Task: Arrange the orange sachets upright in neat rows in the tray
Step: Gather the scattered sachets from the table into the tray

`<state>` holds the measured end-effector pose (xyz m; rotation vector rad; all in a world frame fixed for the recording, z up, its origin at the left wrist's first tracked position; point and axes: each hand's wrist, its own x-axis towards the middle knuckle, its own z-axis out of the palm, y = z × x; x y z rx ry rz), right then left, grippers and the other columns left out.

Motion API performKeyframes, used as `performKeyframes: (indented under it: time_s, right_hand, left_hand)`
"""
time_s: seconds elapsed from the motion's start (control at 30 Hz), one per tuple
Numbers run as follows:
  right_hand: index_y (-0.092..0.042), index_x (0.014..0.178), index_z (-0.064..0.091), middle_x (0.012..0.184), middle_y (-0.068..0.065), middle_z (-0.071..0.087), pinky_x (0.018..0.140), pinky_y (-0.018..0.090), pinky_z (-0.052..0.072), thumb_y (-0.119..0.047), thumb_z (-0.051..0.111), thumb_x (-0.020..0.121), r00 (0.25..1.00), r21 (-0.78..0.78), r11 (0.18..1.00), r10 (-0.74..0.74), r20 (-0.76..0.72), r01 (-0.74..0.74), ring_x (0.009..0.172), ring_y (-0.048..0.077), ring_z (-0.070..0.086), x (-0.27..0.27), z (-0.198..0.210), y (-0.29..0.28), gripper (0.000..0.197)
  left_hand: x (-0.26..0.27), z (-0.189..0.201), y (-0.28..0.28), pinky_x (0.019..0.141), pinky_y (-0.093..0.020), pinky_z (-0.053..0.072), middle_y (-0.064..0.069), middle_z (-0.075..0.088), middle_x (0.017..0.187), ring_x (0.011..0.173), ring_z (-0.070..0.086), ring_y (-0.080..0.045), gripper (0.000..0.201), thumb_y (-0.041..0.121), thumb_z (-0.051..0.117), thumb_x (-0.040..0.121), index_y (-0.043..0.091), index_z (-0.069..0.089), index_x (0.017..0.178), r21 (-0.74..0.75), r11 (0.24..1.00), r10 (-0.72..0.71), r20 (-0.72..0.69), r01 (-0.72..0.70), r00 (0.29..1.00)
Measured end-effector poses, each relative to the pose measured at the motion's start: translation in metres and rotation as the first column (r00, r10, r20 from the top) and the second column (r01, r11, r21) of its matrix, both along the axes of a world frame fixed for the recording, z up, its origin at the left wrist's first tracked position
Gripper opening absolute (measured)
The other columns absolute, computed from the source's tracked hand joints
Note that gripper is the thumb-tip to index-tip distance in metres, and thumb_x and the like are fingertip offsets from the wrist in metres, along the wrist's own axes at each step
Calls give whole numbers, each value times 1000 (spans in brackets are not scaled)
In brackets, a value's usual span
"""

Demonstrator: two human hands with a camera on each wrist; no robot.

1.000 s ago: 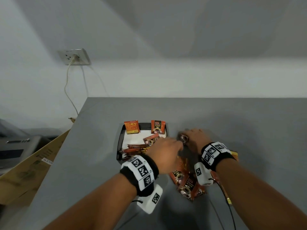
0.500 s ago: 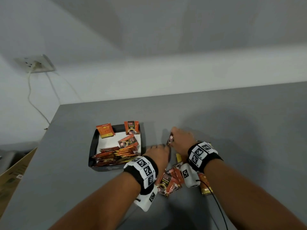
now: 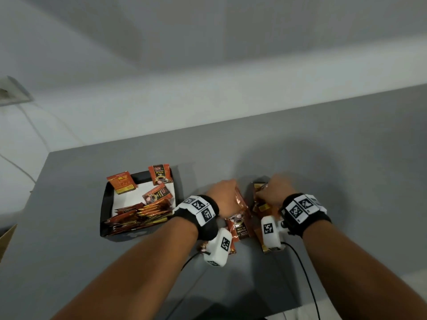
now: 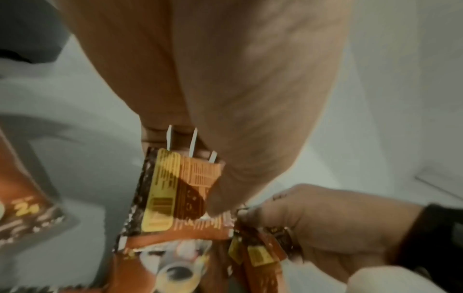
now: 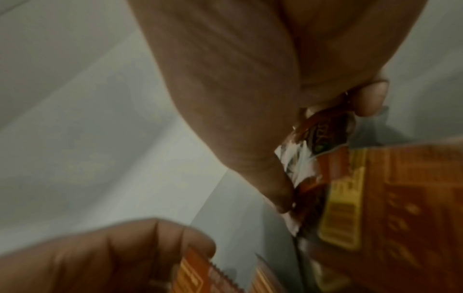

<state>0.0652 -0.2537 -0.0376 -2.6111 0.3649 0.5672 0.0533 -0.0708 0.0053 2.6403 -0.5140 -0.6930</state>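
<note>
A black tray [image 3: 106, 204] with a white floor sits on the grey table, left of my hands. Two orange sachets [image 3: 159, 175] stand against its far wall, one leans mid-tray, and several lie packed along its near side [image 3: 141, 214]. My left hand [image 3: 225, 196] grips a few orange sachets [image 4: 180, 188] just right of the tray, thumb pressed on the front one. My right hand [image 3: 275, 192] pinches another bunch of sachets [image 5: 323, 136] between thumb and fingers. More loose sachets [image 3: 240, 225] lie on the table beneath both wrists.
A grey table [image 3: 346, 181] stretches right and far of my hands. A white wall runs behind it, with a socket plate [image 3: 11, 91] and a cable at the far left. A cardboard box corner [image 3: 5, 236] shows at the left edge.
The head view has swung left to right, so the tray sits further left in the picture. Both hands have drawn apart slightly, each closing on sachets from the loose pile.
</note>
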Motion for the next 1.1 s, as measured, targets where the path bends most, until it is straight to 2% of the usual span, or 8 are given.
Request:
performKeyframes:
  time_s: [0.1,0.27,0.33,0.47,0.67,0.83,0.97,1.1]
  right_hand:
    - [-5,112,64,114,13,67,86,37,58,-39,80,77,995,-74,994,-80,56,84,102,29,67,3,-22,7,51]
    - [-8,122,53,118,13,64,95,44,53,-32,73,82,988,-72,989,-120,97,127,110,35,63,7,-28,13,51]
    - [-9,125,46,118,12,61,94,42,51,-25,71,85,961,93,977,-208,183,193,111,34,61,5,-23,14,50]
    - [-13,109,47,100,5,61,74,36,49,-16,65,91,897,458,864,-356,263,209,89,23,62,1,7,2,26]
    - [-9,83,64,83,18,70,76,46,56,-13,62,92,923,513,850,-283,259,117,73,22,64,-21,37,-16,10]
    - [-2,95,64,82,11,67,69,37,51,-20,66,90,983,341,940,-79,168,17,76,18,62,-37,21,-16,18]
    - [-13,104,63,101,8,68,83,35,54,-18,68,86,983,112,984,124,137,-140,96,27,65,-42,3,-2,20]
    - [-19,121,50,122,9,52,98,44,47,-27,70,83,979,-72,994,94,181,-82,115,30,50,-43,-13,6,44]
  left_hand:
    - [-3,-11,-9,79,-32,50,-8,64,114,102,63,-27,24,14,66,87,11,65,111,81,994,-71,48,67,996]
    - [-5,-24,-10,84,-33,48,-11,56,123,111,59,-29,38,9,66,86,10,55,122,136,988,-89,74,78,993]
    - [-4,-27,-10,80,-31,46,-12,57,123,110,60,-29,42,7,67,85,9,52,125,150,986,-84,63,74,994]
    - [-2,-28,-8,79,-29,46,-11,61,121,109,61,-28,42,12,70,87,8,53,125,149,987,-74,42,67,996]
    - [0,-34,-11,85,-34,52,-11,62,118,105,61,-26,26,23,64,91,10,59,113,158,984,-86,48,77,995]
    - [-4,-42,-16,99,-42,47,-11,55,125,115,53,-30,70,69,62,81,15,51,125,167,981,-109,79,95,991]
    - [-3,-43,-14,97,-40,47,-12,53,129,118,53,-31,72,49,77,80,9,46,131,176,983,-67,33,61,997]
    - [-3,-30,-7,98,-39,48,-12,49,132,119,52,-30,54,23,70,89,9,45,134,179,982,-67,32,60,997]
